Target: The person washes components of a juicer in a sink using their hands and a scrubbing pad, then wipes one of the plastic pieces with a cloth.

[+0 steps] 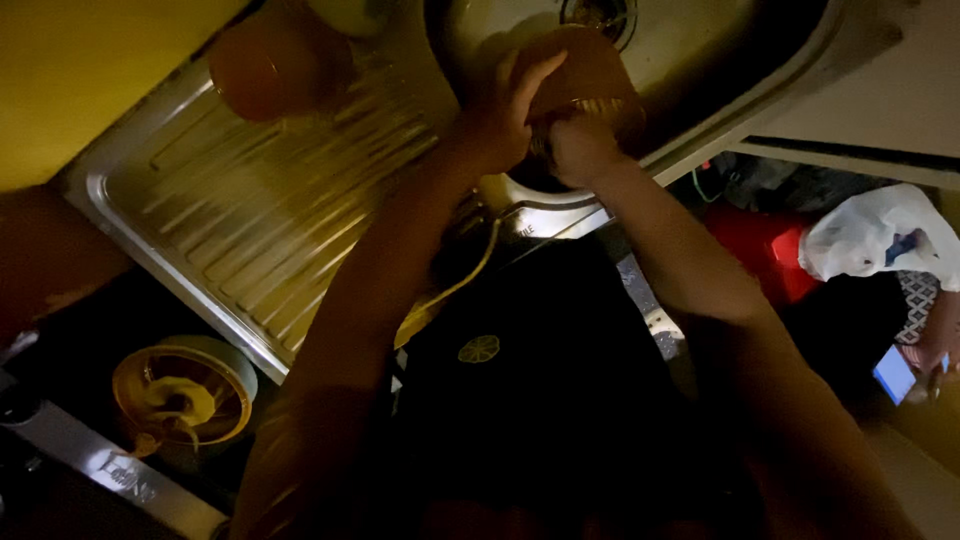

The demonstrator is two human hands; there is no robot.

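- Brown and see-through, a plastic container (585,75) is held over the sink basin (700,50), near the drain (598,12) at the far edge of the view.
- The left hand (505,115) grasps the container's left side, its fingers stretched up along the wall.
- The right hand (580,148) is clenched at the container's near rim; what its fingers press there is too dark to tell.
- Both forearms reach from the near side up to the sink, and between them hangs a dark garment with a small lemon-slice emblem (479,349).
- The steel draining board (270,220), ribbed, lies left of the basin.
- At its far end stands an orange-brown cup (270,65), well apart from the hands.
- Near left, below the draining board, a round yellow-rimmed bowl (180,395) sits on a dark surface with pale yellow matter inside.
- A yellow cord (470,275) curves down from the sink's front edge.
- On the right, lower than the desk, a white plastic bag (870,235) rests against a red object (765,255).
- A small blue glowing screen (893,374) shows at the far right edge.
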